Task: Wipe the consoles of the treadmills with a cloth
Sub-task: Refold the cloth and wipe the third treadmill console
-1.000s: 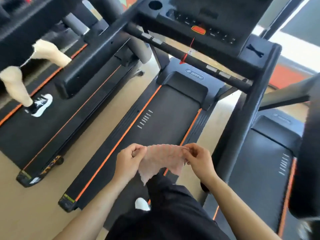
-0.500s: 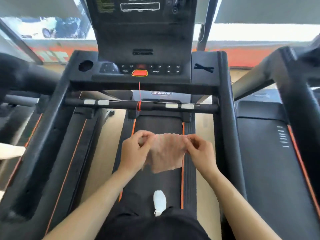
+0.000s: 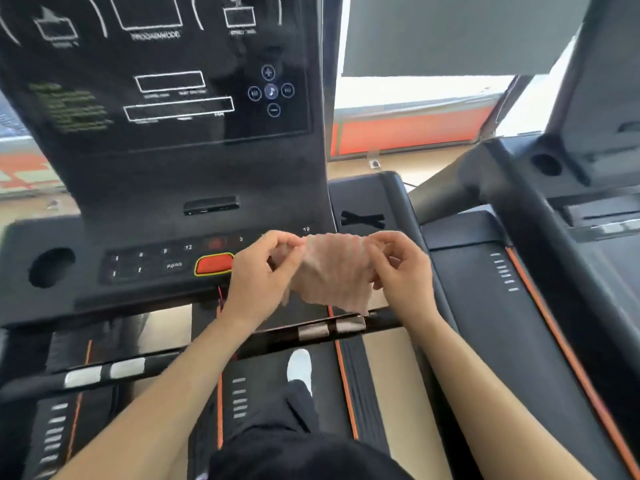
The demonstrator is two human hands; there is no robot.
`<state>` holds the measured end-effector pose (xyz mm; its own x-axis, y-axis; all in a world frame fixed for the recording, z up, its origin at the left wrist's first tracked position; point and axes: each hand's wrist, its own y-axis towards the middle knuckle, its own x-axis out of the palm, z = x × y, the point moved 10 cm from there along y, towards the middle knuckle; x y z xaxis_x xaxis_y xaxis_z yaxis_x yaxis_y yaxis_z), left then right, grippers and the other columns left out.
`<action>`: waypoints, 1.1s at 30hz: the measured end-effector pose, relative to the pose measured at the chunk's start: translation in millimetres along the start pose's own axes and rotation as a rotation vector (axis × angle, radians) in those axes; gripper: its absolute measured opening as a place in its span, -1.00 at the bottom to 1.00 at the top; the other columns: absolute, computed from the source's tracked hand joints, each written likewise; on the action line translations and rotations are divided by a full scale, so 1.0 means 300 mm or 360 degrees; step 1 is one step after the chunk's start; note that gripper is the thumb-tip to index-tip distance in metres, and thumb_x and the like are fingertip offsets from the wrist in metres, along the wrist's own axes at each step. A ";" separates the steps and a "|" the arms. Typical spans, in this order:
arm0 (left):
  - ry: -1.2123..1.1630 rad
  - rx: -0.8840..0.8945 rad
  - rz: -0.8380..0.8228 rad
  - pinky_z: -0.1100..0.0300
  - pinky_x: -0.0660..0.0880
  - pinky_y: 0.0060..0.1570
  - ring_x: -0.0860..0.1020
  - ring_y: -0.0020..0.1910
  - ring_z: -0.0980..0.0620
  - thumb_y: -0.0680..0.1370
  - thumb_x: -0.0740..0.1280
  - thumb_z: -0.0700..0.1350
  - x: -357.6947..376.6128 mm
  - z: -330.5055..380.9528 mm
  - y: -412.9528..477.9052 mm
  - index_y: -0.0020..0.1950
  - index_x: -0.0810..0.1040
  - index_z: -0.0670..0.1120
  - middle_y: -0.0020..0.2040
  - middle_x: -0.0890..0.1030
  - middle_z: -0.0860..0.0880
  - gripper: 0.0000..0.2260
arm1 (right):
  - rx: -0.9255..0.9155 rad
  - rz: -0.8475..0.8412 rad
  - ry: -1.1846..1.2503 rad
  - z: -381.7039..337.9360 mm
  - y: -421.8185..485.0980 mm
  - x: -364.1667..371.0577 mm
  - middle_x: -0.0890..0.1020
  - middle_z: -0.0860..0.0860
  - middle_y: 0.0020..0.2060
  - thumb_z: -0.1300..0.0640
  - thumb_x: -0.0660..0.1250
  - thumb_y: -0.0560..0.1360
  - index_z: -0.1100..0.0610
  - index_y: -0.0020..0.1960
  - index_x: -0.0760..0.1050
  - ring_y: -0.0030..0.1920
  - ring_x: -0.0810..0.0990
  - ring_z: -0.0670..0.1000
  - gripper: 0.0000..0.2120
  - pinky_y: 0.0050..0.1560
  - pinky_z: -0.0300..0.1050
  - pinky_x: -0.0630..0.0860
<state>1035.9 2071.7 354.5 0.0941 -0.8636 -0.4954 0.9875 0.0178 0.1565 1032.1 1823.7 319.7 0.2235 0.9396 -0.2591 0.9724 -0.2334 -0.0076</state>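
Thin pale-pink cloth stretched between left hand and right hand, both pinching its top corners, above black treadmill console. Looks light, limp; bunch it before wiping.

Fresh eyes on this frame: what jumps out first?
The pale pink cloth is stretched between the left hand and right hand, both pinching its top edge, mid-frame. Behind it rises the black treadmill console, with a red-orange button just left of the left hand. Below, a white shoe shows on the belt.
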 end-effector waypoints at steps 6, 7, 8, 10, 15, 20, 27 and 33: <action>0.0103 0.0150 0.0076 0.07 0.54 -0.06 0.55 -0.11 0.18 0.58 0.45 -0.10 -0.056 0.011 0.311 0.10 0.66 0.01 0.00 0.67 0.17 -0.89 | -0.0044 0.0033 -0.0012 -0.126 0.247 0.055 0.66 0.09 -0.26 0.31 0.33 0.61 0.12 0.01 0.64 -0.33 0.62 0.04 -0.85 -0.31 0.00 0.62; 0.0146 0.0177 0.0098 0.05 0.54 -0.03 0.56 -0.09 0.13 0.58 0.44 -0.09 -0.064 0.022 0.352 0.12 0.65 0.02 0.01 0.67 0.17 -0.88 | -0.0054 0.0037 -0.0017 -0.147 0.287 0.062 0.67 0.05 -0.27 0.32 0.33 0.60 0.14 0.01 0.64 -0.31 0.64 0.03 -0.86 -0.27 0.00 0.65; 0.0209 0.0210 0.0126 0.09 0.53 0.00 0.56 -0.05 0.08 0.59 0.44 -0.08 -0.072 0.037 0.388 0.13 0.65 0.03 0.02 0.66 0.17 -0.87 | -0.0057 0.0033 -0.0005 -0.164 0.329 0.071 0.68 0.03 -0.28 0.32 0.34 0.59 0.16 0.01 0.64 -0.31 0.66 0.02 -0.87 -0.25 -0.04 0.65; 0.0344 0.0270 0.0218 0.31 0.42 0.04 0.54 0.01 0.05 0.59 0.43 -0.07 -0.093 0.071 0.452 0.16 0.64 0.06 0.01 0.64 0.20 -0.84 | -0.0083 0.0030 0.0012 -0.205 0.412 0.087 0.71 0.06 -0.23 0.34 0.34 0.58 0.20 0.02 0.65 -0.27 0.69 0.02 -0.87 -0.19 -0.12 0.65; 0.0616 0.0317 0.0422 0.20 0.38 0.15 0.49 0.09 -0.05 0.54 0.38 -0.01 -0.109 0.091 0.589 0.32 0.62 0.00 0.07 0.65 0.05 -0.65 | -0.0256 -0.0028 0.0036 -0.298 0.606 0.149 0.73 0.02 -0.13 0.28 0.39 0.54 0.02 0.00 0.65 -0.07 0.72 0.06 -0.82 0.04 0.01 0.67; 0.0960 0.0253 0.0514 0.10 0.37 0.22 0.45 0.20 -0.12 0.53 0.41 0.02 -0.080 0.048 0.665 0.47 0.49 -0.08 0.23 0.60 -0.05 -0.48 | -0.0412 -0.0174 -0.0016 -0.311 0.742 0.228 0.71 -0.08 0.01 0.30 0.38 0.55 -0.08 0.10 0.61 0.07 0.68 -0.10 -0.71 0.15 -0.07 0.65; 0.1368 0.0350 0.0599 -0.05 0.46 0.22 0.42 0.23 -0.20 0.54 0.42 0.06 -0.034 -0.001 0.653 0.57 0.37 -0.12 0.35 0.45 -0.24 -0.36 | -0.0405 -0.0435 0.0072 -0.253 0.792 0.337 0.60 -0.11 0.20 0.32 0.37 0.55 0.13 0.41 0.54 0.24 0.62 -0.10 -0.56 0.25 -0.21 0.59; 0.1423 0.1094 0.0440 -0.03 0.34 0.48 0.41 0.42 -0.16 0.56 0.42 -0.01 0.121 0.093 0.621 0.52 0.44 -0.20 0.48 0.39 -0.16 -0.43 | -0.0394 -0.0531 0.0037 -0.249 0.827 0.347 0.58 -0.15 0.16 0.28 0.33 0.61 0.07 0.45 0.51 0.21 0.59 -0.22 -0.58 0.12 -0.38 0.56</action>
<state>1219.7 2029.7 389.4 0.6222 -0.2038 -0.7558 0.6685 -0.3640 0.6485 1301.5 1882.4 362.9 -0.1076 0.9597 -0.2596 0.9780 0.1491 0.1458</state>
